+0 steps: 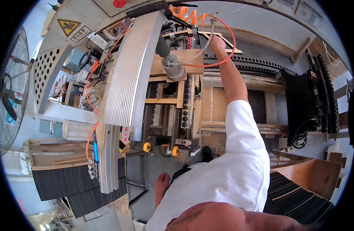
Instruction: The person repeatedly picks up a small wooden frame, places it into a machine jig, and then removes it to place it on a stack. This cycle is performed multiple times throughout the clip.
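My right arm reaches far ahead over the machine. At its end my right hand (217, 44) is closed at a pale, dark-edged wooden strip (227, 40); the fingertips are partly hidden. Left of it, a metal pressing cylinder (173, 69) stands on a wooden board (192, 58). Below the board lies a light wooden piece (180, 94) on the machine bed, beside a row of dark rollers (185, 111). My left hand (162, 182) hangs low beside my body, its fingers curled, with nothing visible in them.
A ribbed aluminium cover (132, 69) juts out left of the cylinder. An orange air hose (234, 38) loops around my right hand. Stacks of dark strips (65, 181) stand at lower left, more (296, 200) at lower right. A large fan (13, 92) stands far left.
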